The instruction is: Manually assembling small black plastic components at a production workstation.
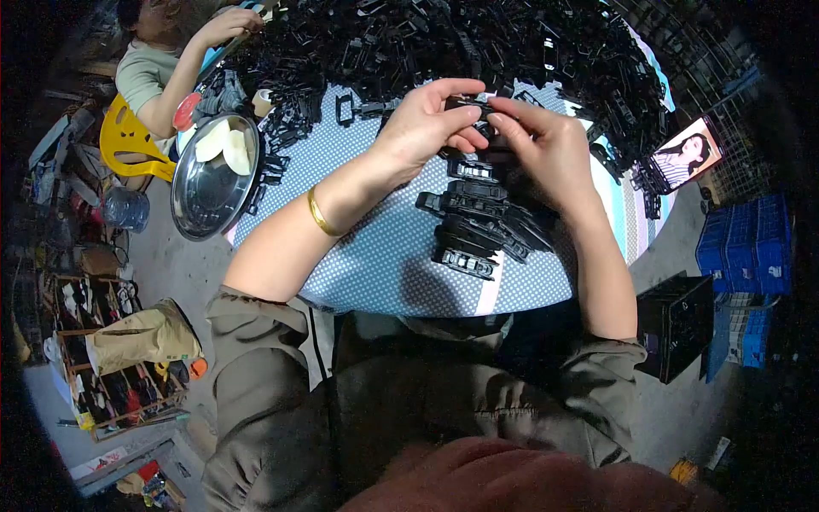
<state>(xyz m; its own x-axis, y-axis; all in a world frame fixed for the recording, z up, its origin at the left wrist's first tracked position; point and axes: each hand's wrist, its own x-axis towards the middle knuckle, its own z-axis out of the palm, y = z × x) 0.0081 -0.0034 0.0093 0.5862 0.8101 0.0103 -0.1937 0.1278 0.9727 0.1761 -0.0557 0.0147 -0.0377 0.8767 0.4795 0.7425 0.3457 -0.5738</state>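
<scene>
Both of my hands meet over the round table, which has a dotted blue-grey cloth (367,264). Fingers and thumb of my left hand (418,128) are closed round a small black plastic part (472,101). My right hand (550,149) pinches the same part from the other side with thumb and forefinger. The fingers cover most of the part, so its exact kind cannot be made out. Just below my hands lies a small pile of black plastic parts (482,218), long and narrow, several with shiny pale insides. A much larger heap of similar black pieces (409,43) spreads beyond my hands.
A steel tray (192,213) holding pale slices sits at the table's left edge. Beyond it, another person (153,81) sits by a yellow chair (119,141). A lit phone screen (689,155) stands at the right edge. Blue crates (742,243) and a black box (678,328) are on the right.
</scene>
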